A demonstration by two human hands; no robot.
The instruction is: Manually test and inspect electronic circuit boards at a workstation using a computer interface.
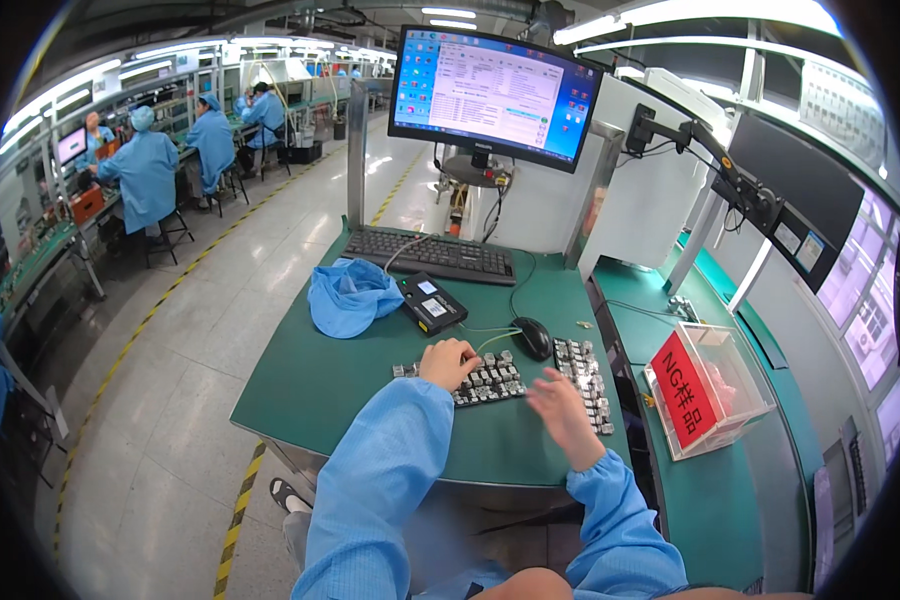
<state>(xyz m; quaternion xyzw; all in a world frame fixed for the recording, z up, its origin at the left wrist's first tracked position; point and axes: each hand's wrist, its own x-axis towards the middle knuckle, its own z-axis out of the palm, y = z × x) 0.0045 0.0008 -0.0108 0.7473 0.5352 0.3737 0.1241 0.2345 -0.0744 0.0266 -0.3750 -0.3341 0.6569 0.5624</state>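
Observation:
A circuit board set with rows of small grey-and-black key switches (pixel 492 381) lies on the green table. My left hand (pixel 448 364) is over its left part, fingers bent and drawn together; what they hold, if anything, is hidden. A thin pale cable (pixel 497 337) runs from the mouse side toward those fingers. My right hand (pixel 562 410), slightly blurred, hovers between this board and a second switch-covered board (pixel 587 385), its fingers stretched and nothing seen in them. Behind my left hand sits a black box with a small lit screen (pixel 433 304).
A black mouse (pixel 533 338), a blue cloth cap (pixel 353 299) and a black keyboard (pixel 432 257) lie farther back, below a monitor (pixel 493 97). Right of the table stands a clear box with a red label (pixel 708 388). Several people in blue work at far-left benches.

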